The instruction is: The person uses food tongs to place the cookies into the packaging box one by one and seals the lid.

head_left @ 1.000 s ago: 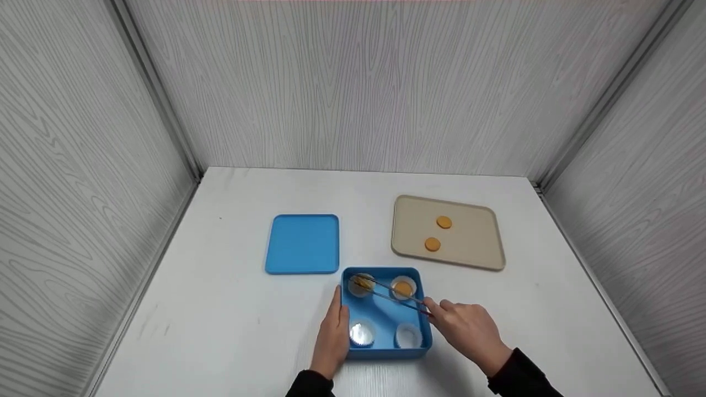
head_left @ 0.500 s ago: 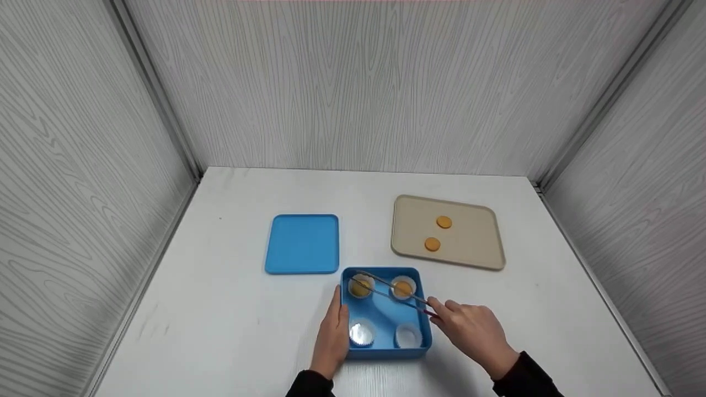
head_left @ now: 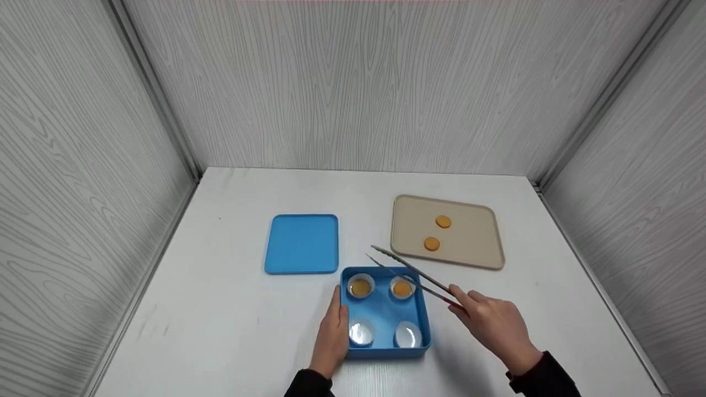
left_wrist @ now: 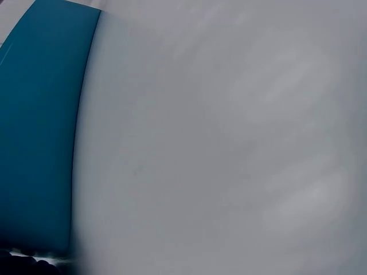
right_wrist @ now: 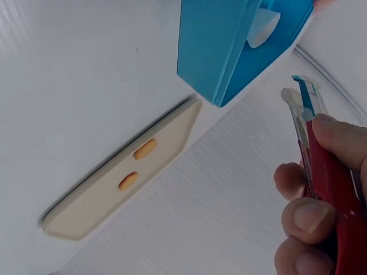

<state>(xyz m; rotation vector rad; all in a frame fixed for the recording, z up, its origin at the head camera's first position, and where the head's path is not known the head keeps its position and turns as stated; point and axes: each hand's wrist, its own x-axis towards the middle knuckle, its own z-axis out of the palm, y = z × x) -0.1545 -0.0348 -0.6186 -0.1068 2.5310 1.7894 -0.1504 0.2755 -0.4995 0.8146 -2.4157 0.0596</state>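
My right hand (head_left: 495,326) grips tongs (head_left: 415,269) by their red handle (right_wrist: 331,177). The spread metal arms pass over the back right of a blue square box (head_left: 380,354), tips beyond its back rim with nothing between them. My left hand (head_left: 331,334) rests with straight fingers along the box's left wall. Inside are white fluted paper cups, one in each corner. A round orange-brown cookie (head_left: 360,287) lies in the back left cup, another cookie (head_left: 402,288) in the back right one. The front left cup (head_left: 362,333) and front right cup (head_left: 408,334) hold nothing visible.
A beige tray (head_left: 474,237) lies behind the box to the right, bearing two round cookies, a farther cookie (head_left: 443,221) and a nearer cookie (head_left: 432,243). At the back left is a flat blue square lid (head_left: 302,244). Pale wood-grain panels (head_left: 353,88) enclose the white table.
The tongs have opened and left the cookie in the back left cup. My right hand has drawn them up and to the right, out of the box. My left hand has stayed put.
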